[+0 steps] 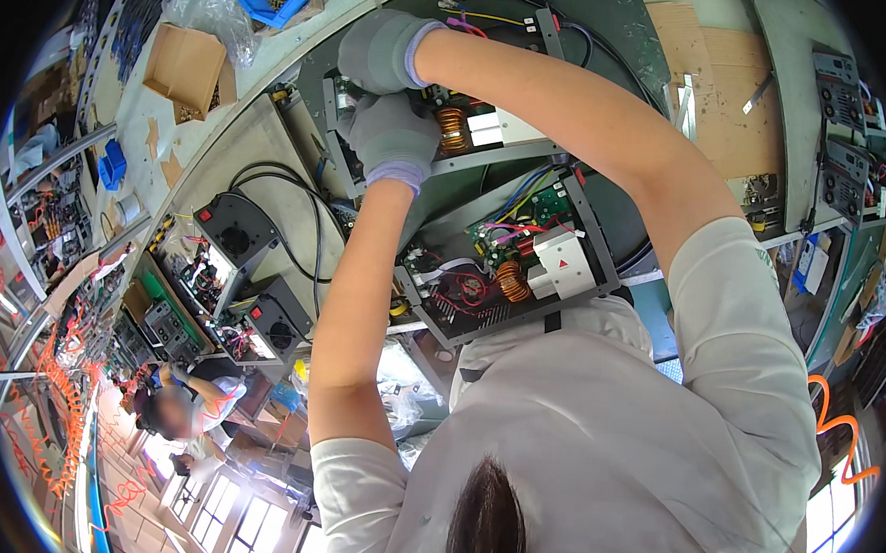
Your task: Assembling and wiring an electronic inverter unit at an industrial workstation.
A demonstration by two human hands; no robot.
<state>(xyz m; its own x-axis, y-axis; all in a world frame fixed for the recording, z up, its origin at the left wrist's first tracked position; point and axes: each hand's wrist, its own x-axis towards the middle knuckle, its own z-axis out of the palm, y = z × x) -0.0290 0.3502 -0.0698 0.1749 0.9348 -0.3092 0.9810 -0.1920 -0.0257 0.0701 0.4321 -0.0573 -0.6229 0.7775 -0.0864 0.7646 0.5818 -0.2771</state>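
Grip unreadable: gloved left hand (395, 139), right hand (380, 53) crowd open chassis (484, 158) end; a slip might knock copper coil (453, 129).

Open-topped electronic unit (472, 159), upper middle of frame, on dark green table (631, 31). Shallow box-like chassis, dark metal walls, cover off, inner parts exposed. Near long edge slants up toward right. Copper-wound coil (453, 129) around middle; white block (499, 128) just right of it. Dark end panel (549, 32) at right, red part near top. Yellow wire (494, 18) along upper side. Left end and upper middle largely hidden from view.
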